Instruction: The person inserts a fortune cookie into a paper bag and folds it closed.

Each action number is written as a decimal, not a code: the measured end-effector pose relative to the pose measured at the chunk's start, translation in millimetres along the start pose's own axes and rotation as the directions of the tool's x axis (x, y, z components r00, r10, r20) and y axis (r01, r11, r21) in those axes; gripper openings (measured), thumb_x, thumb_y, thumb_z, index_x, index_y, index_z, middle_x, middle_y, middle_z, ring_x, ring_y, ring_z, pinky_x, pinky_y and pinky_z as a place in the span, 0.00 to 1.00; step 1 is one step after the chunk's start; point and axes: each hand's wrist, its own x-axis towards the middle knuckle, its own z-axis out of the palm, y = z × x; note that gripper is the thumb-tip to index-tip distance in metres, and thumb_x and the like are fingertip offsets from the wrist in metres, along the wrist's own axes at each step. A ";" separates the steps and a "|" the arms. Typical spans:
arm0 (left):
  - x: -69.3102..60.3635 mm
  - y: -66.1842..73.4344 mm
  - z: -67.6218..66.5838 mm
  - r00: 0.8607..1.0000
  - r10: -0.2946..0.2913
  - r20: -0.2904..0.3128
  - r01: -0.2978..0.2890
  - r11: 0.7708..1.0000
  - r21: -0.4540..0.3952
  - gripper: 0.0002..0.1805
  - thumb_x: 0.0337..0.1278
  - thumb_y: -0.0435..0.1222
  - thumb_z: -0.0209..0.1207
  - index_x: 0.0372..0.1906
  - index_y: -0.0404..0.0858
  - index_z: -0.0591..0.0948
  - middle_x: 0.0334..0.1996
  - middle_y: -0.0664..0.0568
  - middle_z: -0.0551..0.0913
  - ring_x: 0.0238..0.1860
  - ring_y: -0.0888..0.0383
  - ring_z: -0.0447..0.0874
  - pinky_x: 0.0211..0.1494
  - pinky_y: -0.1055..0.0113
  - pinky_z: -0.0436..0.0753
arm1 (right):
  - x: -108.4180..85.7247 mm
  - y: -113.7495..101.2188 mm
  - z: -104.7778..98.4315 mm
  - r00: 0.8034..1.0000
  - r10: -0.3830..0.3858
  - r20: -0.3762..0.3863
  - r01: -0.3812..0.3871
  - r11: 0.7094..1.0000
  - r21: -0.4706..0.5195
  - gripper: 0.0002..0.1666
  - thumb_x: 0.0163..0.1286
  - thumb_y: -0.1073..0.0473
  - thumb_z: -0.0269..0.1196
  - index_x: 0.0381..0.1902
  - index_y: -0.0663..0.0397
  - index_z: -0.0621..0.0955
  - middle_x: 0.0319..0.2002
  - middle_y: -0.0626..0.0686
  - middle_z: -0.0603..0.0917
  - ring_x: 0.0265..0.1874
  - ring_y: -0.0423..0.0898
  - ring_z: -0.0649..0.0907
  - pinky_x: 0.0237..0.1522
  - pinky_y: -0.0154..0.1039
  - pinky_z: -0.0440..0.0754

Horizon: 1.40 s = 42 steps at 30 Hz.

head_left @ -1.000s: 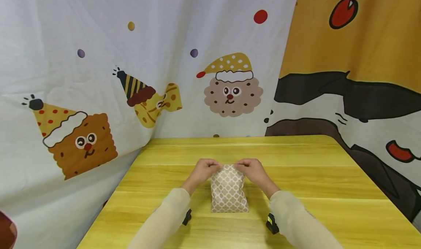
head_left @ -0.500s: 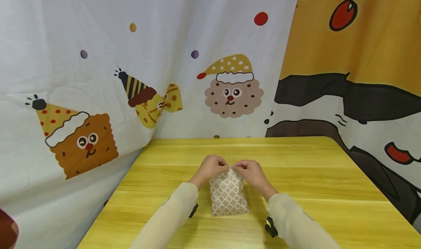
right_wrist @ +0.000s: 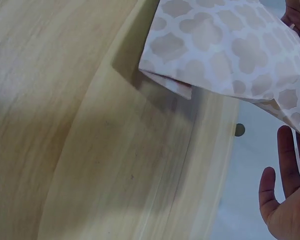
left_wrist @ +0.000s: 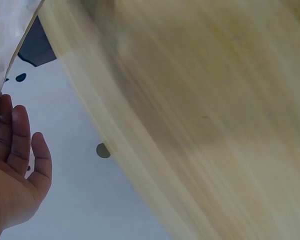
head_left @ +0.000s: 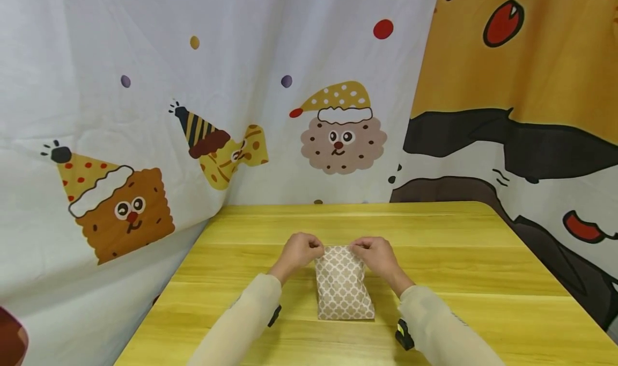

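Observation:
A beige paper bag (head_left: 343, 285) with a white lattice pattern stands upright on the table in the head view. My left hand (head_left: 298, 253) pinches its top left corner between thumb and fingers. At the top right corner, my right hand (head_left: 377, 254) pinches the bag's edge likewise. In the left wrist view, only a strip of the bag (left_wrist: 7, 35) shows above the left hand (left_wrist: 20, 165). The right wrist view shows the bag's folded base and side (right_wrist: 225, 50), with the right hand (right_wrist: 290, 200) at the frame's edge. What is inside the bag is hidden.
The yellow wood-grain table (head_left: 217, 301) spreads out around the bag. Behind it hangs a white curtain (head_left: 251, 44) printed with cartoon biscuits, and an orange and black printed section (head_left: 521, 87) hangs at the right. A dark wrist camera (head_left: 404, 334) sits under the right sleeve.
My hands came together at the bag's top half a second ago and have since moved apart to its corners. The bag has shifted slightly right and its top edge is spread wide again.

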 end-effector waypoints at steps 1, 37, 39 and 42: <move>-0.2 -0.7 0.2 1.000 -0.001 -0.002 0.001 1.000 0.002 0.10 0.60 0.35 0.59 0.26 0.48 0.86 0.27 0.61 0.84 0.26 0.61 0.75 0.40 0.62 0.78 | -0.3 0.3 -0.4 1.000 0.001 0.003 -0.001 1.000 0.000 0.07 0.70 0.57 0.65 0.38 0.50 0.90 0.39 0.49 0.88 0.38 0.44 0.83 0.39 0.41 0.80; -2.4 -23.6 13.2 0.995 -0.096 -0.027 0.089 0.979 -0.183 0.09 0.70 0.34 0.57 0.43 0.37 0.87 0.33 0.52 0.84 0.26 0.59 0.73 0.30 0.65 0.76 | 7.5 30.6 -9.0 0.994 0.109 0.022 -0.108 0.993 -0.051 0.09 0.70 0.57 0.65 0.41 0.55 0.88 0.38 0.49 0.87 0.36 0.45 0.83 0.37 0.44 0.81; -2.4 -24.8 14.2 0.995 -0.097 -0.018 0.092 0.980 -0.176 0.10 0.70 0.33 0.56 0.43 0.35 0.87 0.34 0.51 0.84 0.26 0.59 0.73 0.30 0.65 0.76 | 7.3 33.0 -7.7 0.992 0.124 0.027 -0.122 0.991 -0.054 0.09 0.70 0.58 0.65 0.41 0.55 0.88 0.38 0.49 0.87 0.36 0.46 0.83 0.38 0.45 0.81; -2.3 -26.8 16.0 0.994 -0.110 -0.003 0.108 0.980 -0.166 0.10 0.70 0.34 0.57 0.42 0.35 0.87 0.37 0.51 0.85 0.30 0.57 0.77 0.33 0.64 0.78 | 7.0 37.4 -5.7 0.991 0.129 0.038 -0.127 0.990 -0.056 0.09 0.70 0.59 0.64 0.41 0.57 0.88 0.38 0.50 0.87 0.36 0.46 0.84 0.39 0.45 0.82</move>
